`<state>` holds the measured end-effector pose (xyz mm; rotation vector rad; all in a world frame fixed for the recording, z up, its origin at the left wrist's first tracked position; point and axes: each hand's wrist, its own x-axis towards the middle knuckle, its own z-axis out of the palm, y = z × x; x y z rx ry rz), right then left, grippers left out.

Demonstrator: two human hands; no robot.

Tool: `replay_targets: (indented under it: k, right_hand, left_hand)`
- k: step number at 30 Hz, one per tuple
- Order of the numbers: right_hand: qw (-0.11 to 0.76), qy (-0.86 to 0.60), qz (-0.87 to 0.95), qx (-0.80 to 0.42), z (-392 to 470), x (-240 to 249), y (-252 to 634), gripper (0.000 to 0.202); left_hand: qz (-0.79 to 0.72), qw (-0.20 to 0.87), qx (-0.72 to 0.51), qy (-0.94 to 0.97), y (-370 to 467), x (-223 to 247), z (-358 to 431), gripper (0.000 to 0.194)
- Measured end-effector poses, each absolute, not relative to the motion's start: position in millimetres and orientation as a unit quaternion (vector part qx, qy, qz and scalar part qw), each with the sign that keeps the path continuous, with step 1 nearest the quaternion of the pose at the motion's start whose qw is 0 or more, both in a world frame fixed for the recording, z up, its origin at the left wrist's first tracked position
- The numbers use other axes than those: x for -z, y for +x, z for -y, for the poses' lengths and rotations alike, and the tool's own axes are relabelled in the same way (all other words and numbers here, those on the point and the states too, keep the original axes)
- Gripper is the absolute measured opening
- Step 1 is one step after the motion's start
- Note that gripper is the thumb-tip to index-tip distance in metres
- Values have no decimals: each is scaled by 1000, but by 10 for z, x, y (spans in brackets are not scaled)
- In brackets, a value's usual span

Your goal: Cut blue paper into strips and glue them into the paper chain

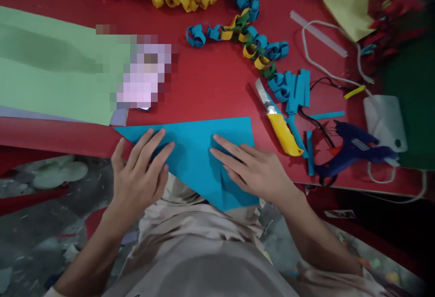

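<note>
Under spread fingers, blue paper is partly hidden.

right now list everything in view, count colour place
paper sheet: one, blue, under hands
utility knife: one, yellow, right
glue gun: one, blue, right
paper strips: several, blue, right
paper chains: several, multicoloured, upper middle
large sheet: one, green, left
pixelated object: one, pinkish, left
loose paper: one, yellow, upper right
block: one, white, right
stick: one, translucent, upper right
cords: several, mixed, right
table: one, red, beneath
left hand: one, on paper sheet
right hand: one, on paper sheet
</note>
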<state>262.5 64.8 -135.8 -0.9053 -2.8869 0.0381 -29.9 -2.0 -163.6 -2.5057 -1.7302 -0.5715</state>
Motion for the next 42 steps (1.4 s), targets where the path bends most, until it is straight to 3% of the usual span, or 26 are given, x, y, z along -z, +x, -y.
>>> replay_targets:
  k: [6,42]
  right_hand:
    - [52,-285,956,-40,-727,1371,2631,47]
    - [31,-279,955,-97,-807,1304,2638,54]
  left_hand:
    - [494,4,161,-854,-225,1660,-38,50]
    - [539,-49,161,-825,-137,1643,-55,54]
